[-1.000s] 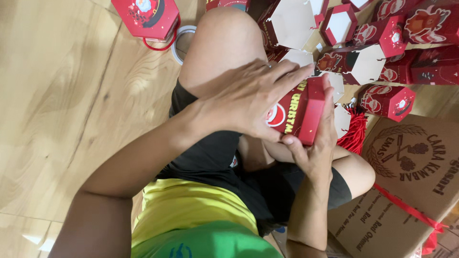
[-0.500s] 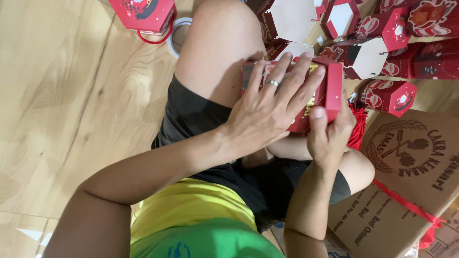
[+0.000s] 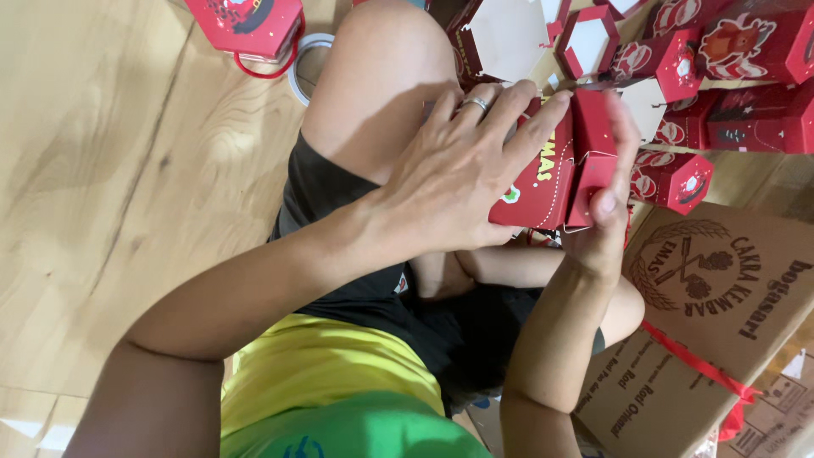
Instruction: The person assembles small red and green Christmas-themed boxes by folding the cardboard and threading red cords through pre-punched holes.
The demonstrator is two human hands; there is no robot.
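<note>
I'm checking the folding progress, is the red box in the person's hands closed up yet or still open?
Still open: the red box shows a loose flap standing out under the right hand, while the left hand presses on its side.

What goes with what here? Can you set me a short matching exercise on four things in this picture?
1. red gift box
2. tape roll
3. brown carton
4. ring

a. on the wooden floor by the knee
b. on a finger of the left hand
c. tied with red ribbon, lower right
d. held between both hands, right hand underneath

Pairs: 1-d, 2-a, 3-c, 4-b
</note>
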